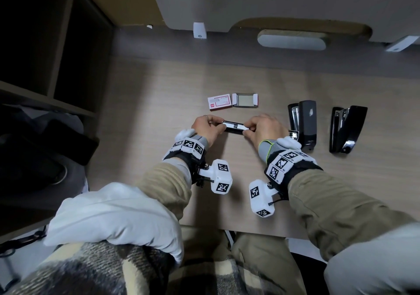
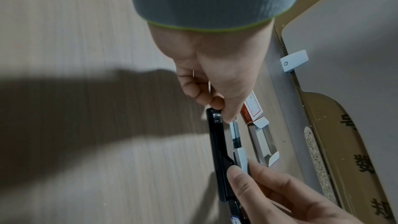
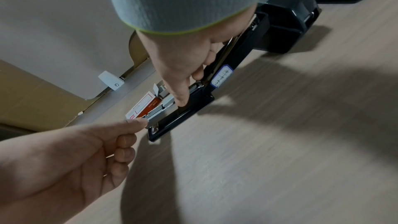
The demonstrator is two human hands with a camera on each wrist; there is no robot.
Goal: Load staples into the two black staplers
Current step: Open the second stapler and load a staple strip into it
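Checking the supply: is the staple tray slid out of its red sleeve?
Yes, the tray lies open beside the red sleeve on the desk.

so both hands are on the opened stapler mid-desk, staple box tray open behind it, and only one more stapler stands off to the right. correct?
Not quite. The head view shows two more staplers standing to the right, not one. The rest holds: left hand and right hand are on the opened stapler, with the open staple box tray behind it.

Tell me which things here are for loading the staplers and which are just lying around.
For the job: staple strip, long stapler, second stapler, open staple tray, box sleeve.
Lying about: white bracket at the desk's back edge, plaid blanket on the lap.
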